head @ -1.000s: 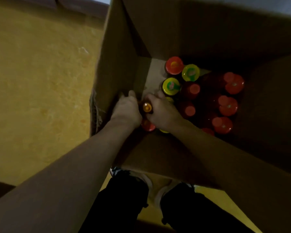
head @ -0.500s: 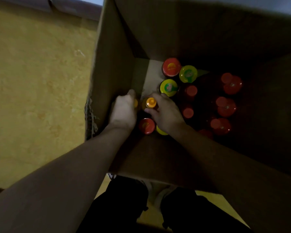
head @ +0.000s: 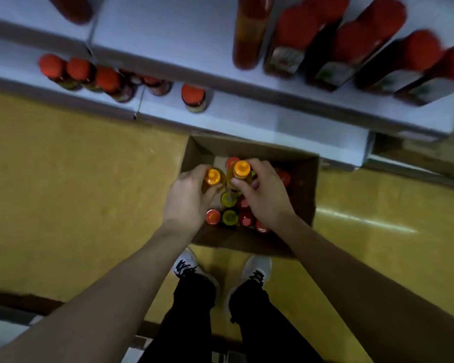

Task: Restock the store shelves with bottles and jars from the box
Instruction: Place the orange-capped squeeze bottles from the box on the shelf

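Observation:
An open cardboard box (head: 303, 184) stands on the yellow floor below me, holding several bottles with red caps (head: 212, 216) and yellow-green caps (head: 229, 217). My left hand (head: 187, 197) is closed around an orange-capped bottle (head: 212, 177), lifted above the box's left side. My right hand (head: 266, 195) grips a second orange-capped bottle (head: 241, 169) just to its right, slightly higher. The bodies of both bottles are mostly hidden by my fingers.
White store shelves (head: 246, 111) run across the top of the view, just beyond the box. The lower shelf carries small red-capped jars (head: 193, 96); the upper shelf holds tall red-capped bottles (head: 349, 51). My feet (head: 191, 265) stand right behind the box.
Both hands have risen out of the box, each with an orange-capped bottle. My head has pulled back and up, so the shelves and floor now show.

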Action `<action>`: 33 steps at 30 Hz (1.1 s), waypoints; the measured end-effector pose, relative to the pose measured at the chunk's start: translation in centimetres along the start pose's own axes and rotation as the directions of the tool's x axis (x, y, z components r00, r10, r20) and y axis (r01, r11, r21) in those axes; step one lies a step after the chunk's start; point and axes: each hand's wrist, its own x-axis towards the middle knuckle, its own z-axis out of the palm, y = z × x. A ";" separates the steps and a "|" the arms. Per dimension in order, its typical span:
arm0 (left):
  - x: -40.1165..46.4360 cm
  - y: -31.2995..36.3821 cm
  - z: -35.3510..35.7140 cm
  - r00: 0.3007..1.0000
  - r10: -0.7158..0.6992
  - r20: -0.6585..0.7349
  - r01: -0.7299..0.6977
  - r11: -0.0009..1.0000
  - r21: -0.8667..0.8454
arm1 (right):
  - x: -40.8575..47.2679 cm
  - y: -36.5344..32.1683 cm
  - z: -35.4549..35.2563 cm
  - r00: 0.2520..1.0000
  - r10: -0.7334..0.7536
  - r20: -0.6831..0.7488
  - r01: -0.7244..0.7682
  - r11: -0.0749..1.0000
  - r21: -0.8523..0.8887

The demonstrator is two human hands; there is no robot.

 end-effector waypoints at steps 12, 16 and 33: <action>-2.5 20.8 -21.8 0.961 0.249 -0.122 -0.264 0.956 -0.126 | -7.1 -19.6 -20.8 0.960 -0.159 -0.229 0.176 0.983 0.054; -4.0 26.1 -27.7 0.922 0.313 -0.227 -0.349 0.927 -0.140 | -9.4 -25.7 -26.4 0.919 -0.287 -0.271 0.307 0.951 0.036; -10.9 40.4 -52.7 0.758 0.247 -0.604 -0.422 0.892 -0.164 | -14.1 -50.3 -39.9 0.610 -0.699 -0.375 0.738 0.672 -0.052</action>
